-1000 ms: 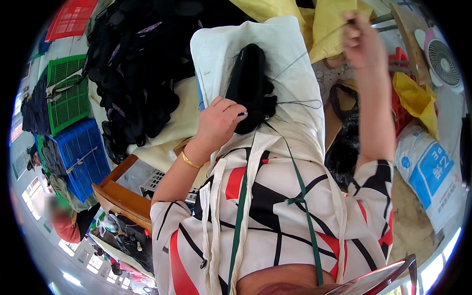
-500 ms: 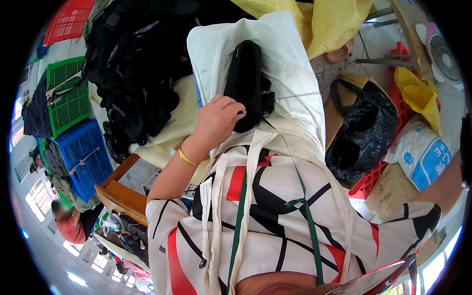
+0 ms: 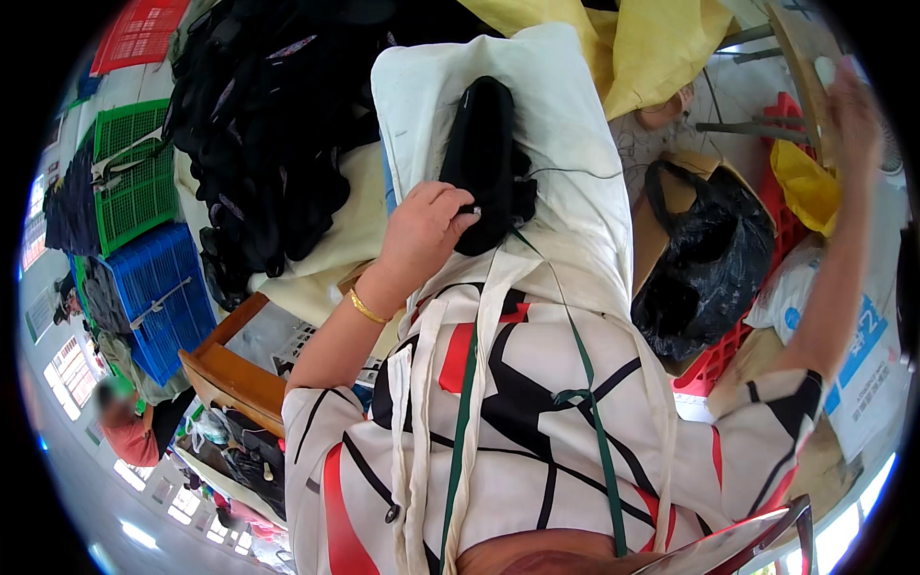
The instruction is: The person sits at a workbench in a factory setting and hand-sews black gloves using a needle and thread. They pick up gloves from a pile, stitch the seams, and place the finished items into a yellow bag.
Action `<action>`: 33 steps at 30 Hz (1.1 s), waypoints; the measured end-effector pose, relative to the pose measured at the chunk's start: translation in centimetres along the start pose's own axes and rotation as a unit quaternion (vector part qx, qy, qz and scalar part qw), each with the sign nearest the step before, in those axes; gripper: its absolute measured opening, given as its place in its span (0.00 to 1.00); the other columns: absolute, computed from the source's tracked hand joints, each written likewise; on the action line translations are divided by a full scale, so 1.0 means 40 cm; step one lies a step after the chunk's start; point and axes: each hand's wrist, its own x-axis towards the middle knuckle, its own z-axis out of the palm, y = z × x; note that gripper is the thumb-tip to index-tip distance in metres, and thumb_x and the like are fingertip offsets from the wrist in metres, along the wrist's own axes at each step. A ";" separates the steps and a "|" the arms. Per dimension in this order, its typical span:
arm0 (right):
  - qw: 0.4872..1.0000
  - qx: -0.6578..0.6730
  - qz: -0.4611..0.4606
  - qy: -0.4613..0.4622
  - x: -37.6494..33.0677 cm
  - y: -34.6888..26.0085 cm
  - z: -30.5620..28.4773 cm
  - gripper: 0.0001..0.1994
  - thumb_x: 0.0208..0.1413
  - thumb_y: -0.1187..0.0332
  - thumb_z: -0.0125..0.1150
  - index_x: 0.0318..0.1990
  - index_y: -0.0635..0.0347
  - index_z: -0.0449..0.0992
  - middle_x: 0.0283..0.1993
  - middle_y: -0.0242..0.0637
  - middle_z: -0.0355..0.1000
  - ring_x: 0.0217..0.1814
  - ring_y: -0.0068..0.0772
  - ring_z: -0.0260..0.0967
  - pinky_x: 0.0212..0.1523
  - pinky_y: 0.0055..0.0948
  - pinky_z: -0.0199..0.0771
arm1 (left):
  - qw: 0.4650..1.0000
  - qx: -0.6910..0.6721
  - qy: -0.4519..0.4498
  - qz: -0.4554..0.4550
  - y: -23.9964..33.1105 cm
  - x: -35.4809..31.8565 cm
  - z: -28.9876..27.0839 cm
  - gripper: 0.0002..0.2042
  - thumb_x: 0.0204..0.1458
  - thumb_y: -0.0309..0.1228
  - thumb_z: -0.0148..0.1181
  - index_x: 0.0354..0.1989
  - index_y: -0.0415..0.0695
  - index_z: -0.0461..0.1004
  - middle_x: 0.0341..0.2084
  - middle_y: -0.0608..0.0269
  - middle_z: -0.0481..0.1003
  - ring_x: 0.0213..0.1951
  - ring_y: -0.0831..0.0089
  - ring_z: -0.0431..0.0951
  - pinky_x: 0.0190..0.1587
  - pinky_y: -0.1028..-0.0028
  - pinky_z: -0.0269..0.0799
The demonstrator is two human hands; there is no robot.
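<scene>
left hand [image 3: 429,230] fingers curled, pressing black shoe upper [image 3: 487,163] | upper's long axis runs near–far | right hand [image 3: 853,101] far right, blurred, grip unreadable

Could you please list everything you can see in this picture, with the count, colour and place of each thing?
black shoe piece: one, black, on the white pad at top centre
white pad: one, white, across the lap
thread: one, thin and dark, running right from the shoe piece
pile of black pieces: one heap, black, upper left
green crate: one, green, left
blue crate: one, blue, below the green one
yellow cloth: one, yellow, top
black bag: one, black, right
gold bangle: one, gold, on the left wrist
left hand: fingers resting on the shoe piece
right hand: raised at upper right, blurred
</scene>
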 end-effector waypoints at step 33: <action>0.800 0.239 -0.218 -0.505 -0.580 -0.662 0.390 0.08 0.54 0.69 0.56 0.40 0.57 0.77 0.29 0.45 0.76 0.31 0.51 0.74 0.33 0.43 0.74 | 0.997 -0.010 0.079 -0.023 -0.016 -0.057 0.033 0.14 0.36 0.15 0.66 0.34 0.42 0.76 0.29 0.58 0.75 0.33 0.59 0.76 0.34 0.67 0.73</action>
